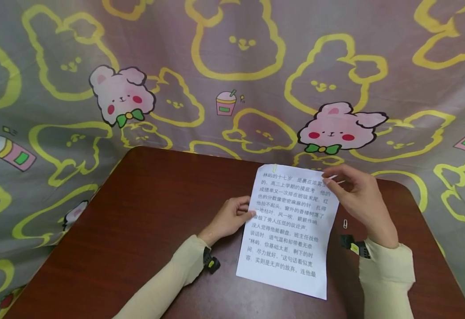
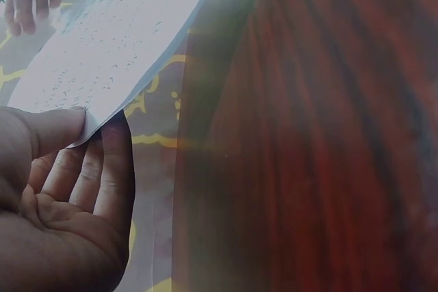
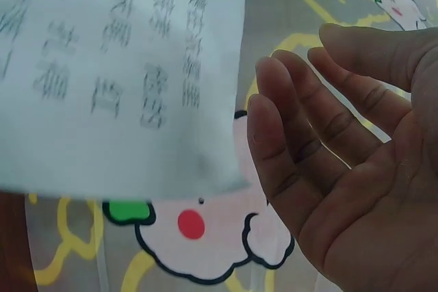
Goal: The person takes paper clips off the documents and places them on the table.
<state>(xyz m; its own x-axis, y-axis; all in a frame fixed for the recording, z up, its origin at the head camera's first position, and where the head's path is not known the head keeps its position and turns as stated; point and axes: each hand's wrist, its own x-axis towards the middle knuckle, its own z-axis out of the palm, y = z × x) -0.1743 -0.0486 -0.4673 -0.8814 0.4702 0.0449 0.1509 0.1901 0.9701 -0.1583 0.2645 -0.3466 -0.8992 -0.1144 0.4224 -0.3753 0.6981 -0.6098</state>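
Sheets or a single sheet of white paper point(image 1: 282, 266) with printed Chinese text stand tilted up above the table; how many is unclear. My left hand point(image 1: 228, 218) pinches the left edge, thumb on the printed side and fingers behind, as the left wrist view shows with the paper point(image 2: 102, 39). A yellow paper clip point(image 1: 274, 168) sits on the top edge near the left corner. Beside the top right corner is my right hand point(image 1: 361, 199), its fingers loosely bent. In the right wrist view a gap shows between these fingers point(image 3: 274, 148) and the paper point(image 3: 123, 148).
A white paper clip point(image 1: 345, 223) lies on the brown wooden table point(image 1: 136, 221), right of the paper and below my right hand. Behind the table hangs a grey curtain point(image 1: 168, 40) with yellow outlines and rabbit faces. Both wrists wear black straps with a small device point(image 1: 212, 264).
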